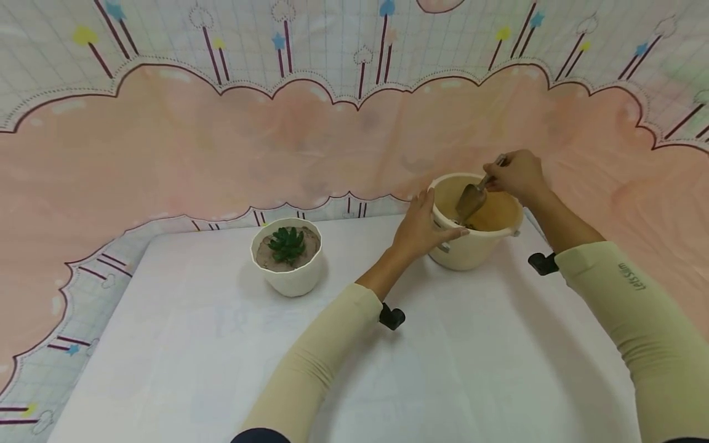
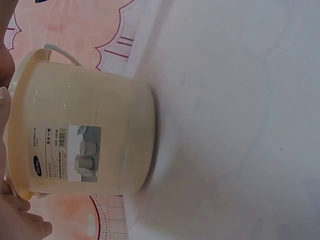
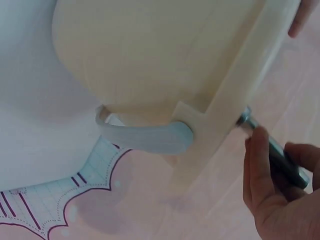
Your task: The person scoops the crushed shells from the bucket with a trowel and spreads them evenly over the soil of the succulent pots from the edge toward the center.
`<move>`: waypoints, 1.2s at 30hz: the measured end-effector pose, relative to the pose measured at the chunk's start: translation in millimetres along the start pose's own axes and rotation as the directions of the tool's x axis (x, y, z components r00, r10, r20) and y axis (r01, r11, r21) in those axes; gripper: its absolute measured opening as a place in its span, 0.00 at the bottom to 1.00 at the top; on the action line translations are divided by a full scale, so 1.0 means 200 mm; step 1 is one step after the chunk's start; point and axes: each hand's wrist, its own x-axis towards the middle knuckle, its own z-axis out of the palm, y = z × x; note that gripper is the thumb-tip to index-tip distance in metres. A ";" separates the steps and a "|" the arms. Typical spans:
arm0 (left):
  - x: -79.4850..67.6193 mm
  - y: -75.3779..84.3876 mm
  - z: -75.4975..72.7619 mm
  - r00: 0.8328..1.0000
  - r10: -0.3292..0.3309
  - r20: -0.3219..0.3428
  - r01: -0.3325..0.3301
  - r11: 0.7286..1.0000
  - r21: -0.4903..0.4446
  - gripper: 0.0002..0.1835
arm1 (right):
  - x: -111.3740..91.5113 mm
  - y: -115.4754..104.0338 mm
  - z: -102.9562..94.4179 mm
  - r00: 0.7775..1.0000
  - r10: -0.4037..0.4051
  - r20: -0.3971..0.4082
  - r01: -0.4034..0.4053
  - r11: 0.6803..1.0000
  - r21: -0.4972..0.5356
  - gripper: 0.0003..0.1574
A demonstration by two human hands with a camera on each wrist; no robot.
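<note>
A cream plastic bucket (image 1: 468,255) stands upright at the back right of the table; a printed label (image 2: 62,152) shows on its side in the left wrist view. My left hand (image 1: 419,227) grips its rim at the left, fingers and thumb spread along the edge. In my right hand (image 1: 517,175), above the bucket's far right rim, is the handle of a small metal trowel (image 1: 472,200). The trowel's blade points down inside the bucket, its tip close to a little dark material at the bottom. In the right wrist view, my fingers (image 3: 260,165) wrap the dark handle.
To the left on the white table (image 1: 221,344), a white pot (image 1: 293,282) holds a green succulent (image 1: 287,245) in greyish soil. A grey bucket handle (image 3: 150,139) hangs down the bucket's side. Behind the table hangs a patterned pink cloth (image 1: 277,141).
</note>
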 end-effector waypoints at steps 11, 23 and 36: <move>-0.02 -0.02 0.02 1.000 -0.003 -0.025 0.005 0.997 0.072 0.64 | -0.02 0.13 0.12 0.995 -0.022 -0.096 0.009 0.991 -0.130 0.18; -0.01 -0.01 0.01 0.999 0.001 -0.042 0.001 0.999 0.049 0.66 | 0.00 0.19 0.18 0.977 0.004 -0.215 -0.068 0.954 -0.291 0.23; -0.01 -0.01 0.02 0.999 0.021 -0.049 -0.020 0.999 0.028 0.66 | 0.01 0.18 0.16 0.968 0.141 -0.206 -0.151 0.988 -0.036 0.17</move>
